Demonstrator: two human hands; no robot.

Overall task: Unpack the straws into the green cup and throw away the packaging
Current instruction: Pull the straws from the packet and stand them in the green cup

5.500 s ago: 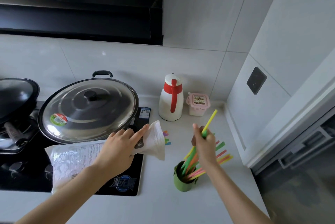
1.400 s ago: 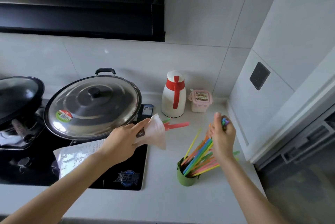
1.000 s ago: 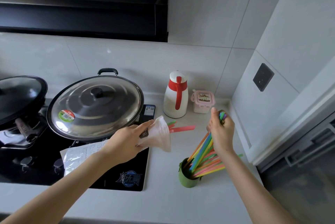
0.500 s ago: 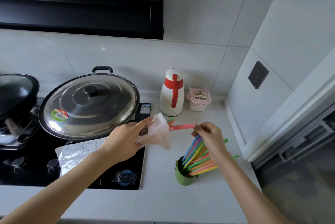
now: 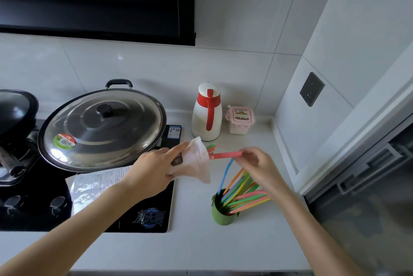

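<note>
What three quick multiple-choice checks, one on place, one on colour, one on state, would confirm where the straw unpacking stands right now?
1. Where does the green cup stand?
A. on the stove
B. on the counter, right of the stove
C. behind the white jug

2. What colour is the straw that the right hand is pinching?
A. red
B. blue
C. yellow

3. What is the state of the packaging in the left hand?
A. sealed
B. thrown away
C. open, with straw ends poking out

Answers: 1 B, the cup sits on bare counter beside the stove's right edge. 2 A, a red straw spans from bag mouth to fingers. 3 C, green and red ends show at its mouth.
</note>
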